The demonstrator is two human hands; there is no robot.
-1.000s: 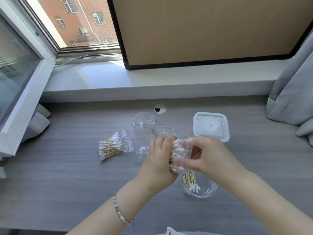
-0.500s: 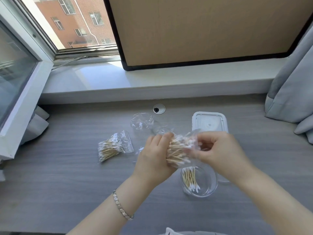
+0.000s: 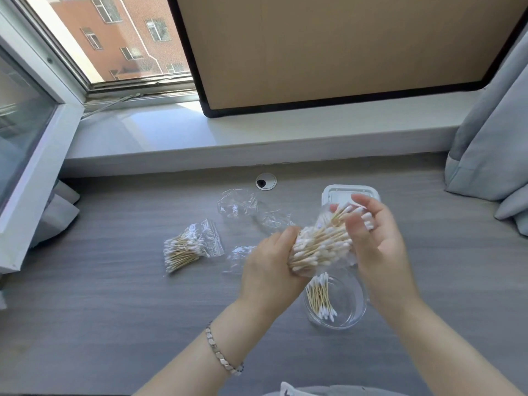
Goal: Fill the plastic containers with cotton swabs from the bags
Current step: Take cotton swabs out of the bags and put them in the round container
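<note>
My left hand [image 3: 271,267] grips a thick bundle of cotton swabs [image 3: 321,247] with wooden sticks and white tips, held above the desk. My right hand [image 3: 374,238] pinches the clear plastic bag [image 3: 328,215] at the bundle's far end. Just below the bundle stands a round clear plastic container [image 3: 353,307] with a small bunch of swabs lying inside it. A full bag of swabs [image 3: 188,248] lies on the desk to the left.
A white square lid [image 3: 337,194] lies behind my right hand. Empty crumpled bags [image 3: 237,205] lie near a round cable hole [image 3: 266,181]. The grey desk [image 3: 114,310] meets a white windowsill at the back. A grey curtain [image 3: 491,155] hangs at the right.
The bundle has tilted from upright to slanting and slid partly out of its bag. My right hand has moved up and away with the bag's end, while my left keeps hold of the swabs.
</note>
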